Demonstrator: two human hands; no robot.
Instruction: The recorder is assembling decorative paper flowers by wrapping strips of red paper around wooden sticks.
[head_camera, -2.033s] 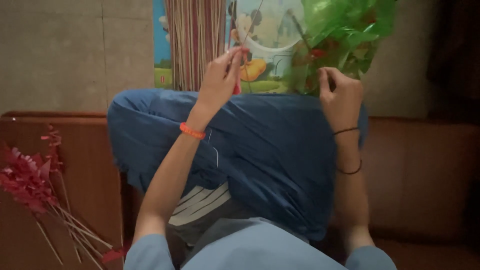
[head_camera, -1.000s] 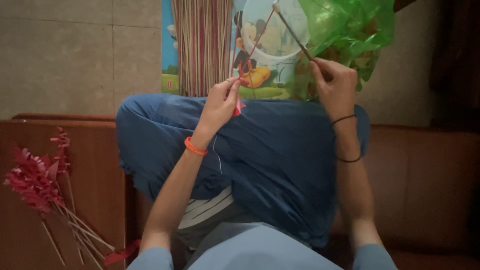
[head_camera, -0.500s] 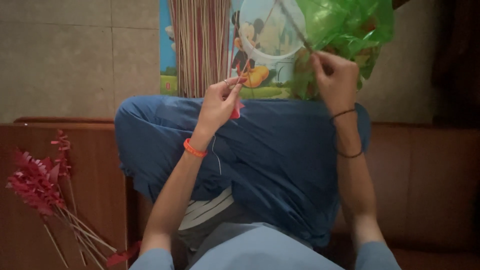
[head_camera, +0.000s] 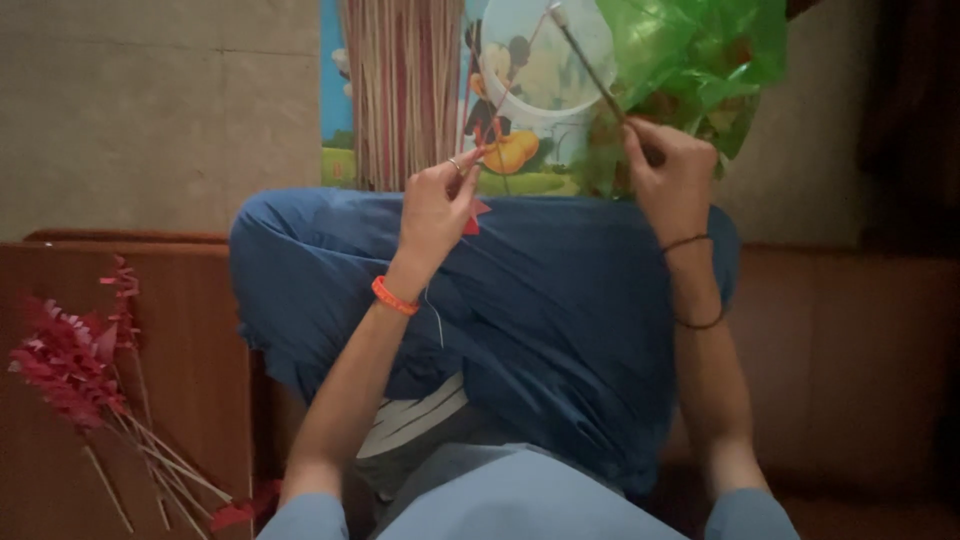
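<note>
The thin wooden stick (head_camera: 588, 68) is straight and pale brown with a lighter tip, slanting up and to the left from the right hand (head_camera: 668, 180), whose fingers are pinched closed around its lower end. It stands in front of a crumpled green plastic bag (head_camera: 700, 50) and a cartoon-printed picture (head_camera: 520, 90). The left hand (head_camera: 438, 205) has thumb and forefinger pressed together on a small red paper piece (head_camera: 474, 218), just above the blue-clad knees (head_camera: 560, 300); a fine thread seems to run from it, though it is too faint to be sure. An orange wristband (head_camera: 393, 296) circles the left wrist.

The two hands are well apart. A bundle of pale sticks (head_camera: 400, 90) rises between the wall and the picture. At far left, finished red paper flowers on sticks (head_camera: 75, 365) lie on the brown wooden surface (head_camera: 190, 340), well away from both hands.
</note>
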